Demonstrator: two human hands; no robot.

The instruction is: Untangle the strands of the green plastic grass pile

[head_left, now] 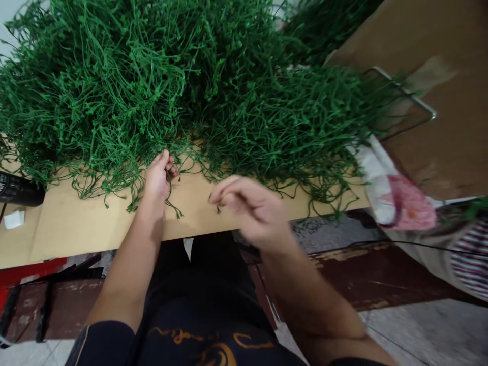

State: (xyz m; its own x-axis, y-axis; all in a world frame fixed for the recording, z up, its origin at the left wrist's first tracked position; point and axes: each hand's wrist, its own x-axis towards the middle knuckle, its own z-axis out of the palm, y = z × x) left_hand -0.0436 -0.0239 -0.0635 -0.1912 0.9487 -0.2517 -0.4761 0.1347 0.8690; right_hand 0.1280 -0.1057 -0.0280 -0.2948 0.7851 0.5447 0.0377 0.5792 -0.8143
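Observation:
A large heap of thin green artificial plant stems (125, 86) with small branching tips covers the back of the cardboard-coloured work surface (95, 223). My left hand (160, 175) is at the heap's front edge, its fingers closed in a pinch. A green stem (174, 207) runs out below that hand. To the right, over the front of the surface, my right hand (253, 208) is blurred by motion. Its thumb and fingers are curled together, and a tiny dark spot shows at the fingertips. What it holds, if anything, is too small to name.
On the right, a large brown cardboard sheet (457, 147) stands beside a bent metal rod (414, 96). A pink and white cloth or bag (409, 203) hangs below it. At the left edge lie a black cylindrical object (19, 190) and a small white piece (14, 219).

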